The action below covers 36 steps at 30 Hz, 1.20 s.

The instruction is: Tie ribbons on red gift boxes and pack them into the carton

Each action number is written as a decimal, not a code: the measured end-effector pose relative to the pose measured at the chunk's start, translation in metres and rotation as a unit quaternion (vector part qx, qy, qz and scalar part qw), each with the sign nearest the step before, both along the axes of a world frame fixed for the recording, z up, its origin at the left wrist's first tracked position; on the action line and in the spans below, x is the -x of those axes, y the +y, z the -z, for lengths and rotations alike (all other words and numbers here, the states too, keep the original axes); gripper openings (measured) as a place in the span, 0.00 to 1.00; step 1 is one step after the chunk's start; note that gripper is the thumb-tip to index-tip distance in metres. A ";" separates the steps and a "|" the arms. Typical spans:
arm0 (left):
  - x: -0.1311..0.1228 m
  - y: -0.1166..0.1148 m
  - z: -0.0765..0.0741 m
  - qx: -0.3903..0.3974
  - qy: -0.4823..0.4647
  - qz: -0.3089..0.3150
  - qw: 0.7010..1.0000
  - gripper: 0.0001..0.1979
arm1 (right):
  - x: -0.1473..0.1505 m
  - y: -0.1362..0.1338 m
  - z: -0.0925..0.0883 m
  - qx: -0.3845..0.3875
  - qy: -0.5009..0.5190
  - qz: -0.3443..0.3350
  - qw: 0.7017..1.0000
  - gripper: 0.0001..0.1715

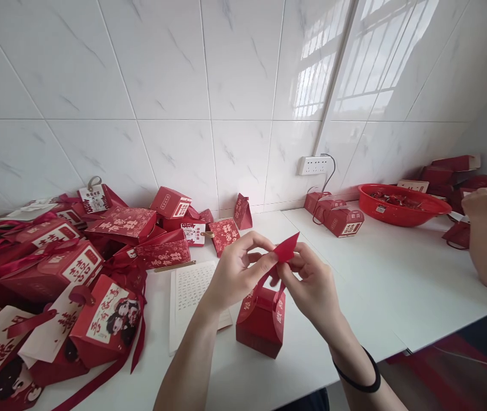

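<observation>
A small red gift box with white characters stands upright on the table in front of me. A red ribbon rises from its top, one wide pointed end sticking up between my hands. My left hand pinches the ribbon between thumb and forefinger. From the other side, my right hand has its fingers closed on the same ribbon, just above the box. Part of the ribbon is hidden behind my fingers, so I cannot tell whether it is knotted. A black band circles my right wrist.
Many red gift boxes are heaped at the left. Behind my left hand lies a notebook with handwriting. Further right are more boxes, a red basin of small wrapped pieces, and another person's hands. A power strip hangs on the wall.
</observation>
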<state>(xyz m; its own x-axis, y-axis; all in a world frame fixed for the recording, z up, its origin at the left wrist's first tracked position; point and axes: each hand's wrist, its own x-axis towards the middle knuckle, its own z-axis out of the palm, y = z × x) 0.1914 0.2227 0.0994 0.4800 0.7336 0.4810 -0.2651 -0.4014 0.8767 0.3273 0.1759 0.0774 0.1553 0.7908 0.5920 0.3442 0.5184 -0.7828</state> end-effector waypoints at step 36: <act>0.029 -0.079 0.018 0.121 -0.241 -0.225 0.936 0.08 | 0.048 -0.020 -0.009 -0.082 0.140 -0.111 0.981 0.18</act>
<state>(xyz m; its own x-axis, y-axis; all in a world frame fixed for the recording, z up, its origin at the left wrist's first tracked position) 0.1628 0.1433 0.0810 -0.1345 0.9248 0.3560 -0.5044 -0.3731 0.7787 0.2791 0.1557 0.0861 0.1647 0.7208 0.6733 -0.0074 0.6835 -0.7299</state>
